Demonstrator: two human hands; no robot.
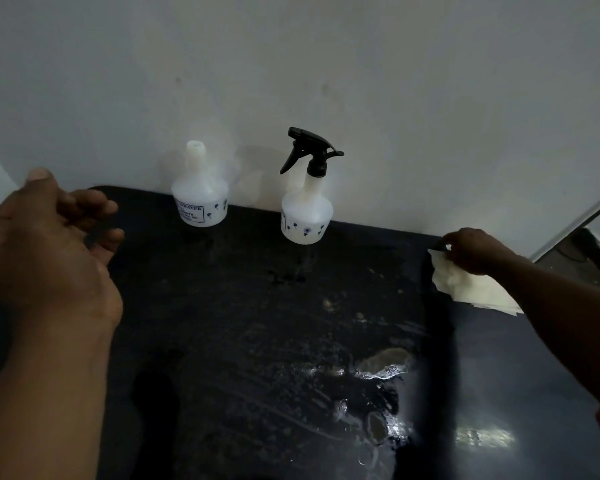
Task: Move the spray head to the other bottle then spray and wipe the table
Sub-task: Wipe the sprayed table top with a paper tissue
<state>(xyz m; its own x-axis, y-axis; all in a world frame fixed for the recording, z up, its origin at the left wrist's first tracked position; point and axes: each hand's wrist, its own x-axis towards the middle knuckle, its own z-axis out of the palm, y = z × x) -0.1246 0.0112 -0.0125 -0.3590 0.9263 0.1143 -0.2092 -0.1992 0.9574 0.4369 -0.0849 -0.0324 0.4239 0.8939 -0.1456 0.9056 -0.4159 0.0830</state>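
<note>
Two white bottles stand at the back of the black table (222, 323), against the wall. The left bottle (200, 195) has a bare open neck. The right bottle (306, 213) carries the black spray head (312, 150), its nozzle pointing left. My right hand (471, 249) grips a crumpled white cloth (471, 289) at the table's right side. My left hand (45, 244) hovers over the table's left edge, fingers loosely curled, holding nothing. Wet streaks and droplets glisten on the table near the front centre.
A pale wall (326, 64) rises directly behind the bottles. At the far right a light frame edge (575, 223) slants down, with dark floor beyond it.
</note>
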